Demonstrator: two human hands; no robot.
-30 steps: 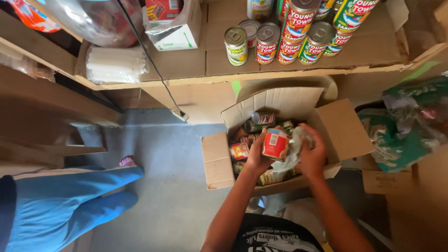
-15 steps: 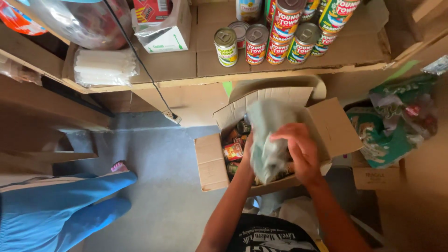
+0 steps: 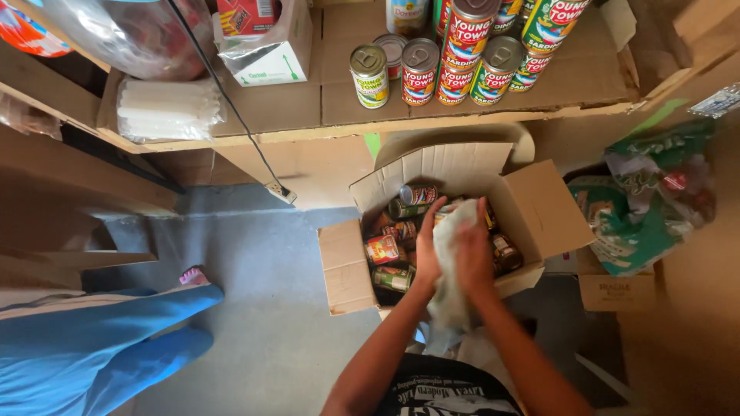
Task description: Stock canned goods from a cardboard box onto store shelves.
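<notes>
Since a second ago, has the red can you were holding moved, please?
Cannot tell: the cloth between both hands now hides it, above the open cardboard box.

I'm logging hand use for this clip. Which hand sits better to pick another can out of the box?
Probably the left hand: it lies beside the loose cans, while the right hand is wrapped around the cloth.

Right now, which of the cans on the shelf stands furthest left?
The short can with the green-and-yellow label, standing alone at the left end of the row; the others beside it wear mostly red labels.
</notes>
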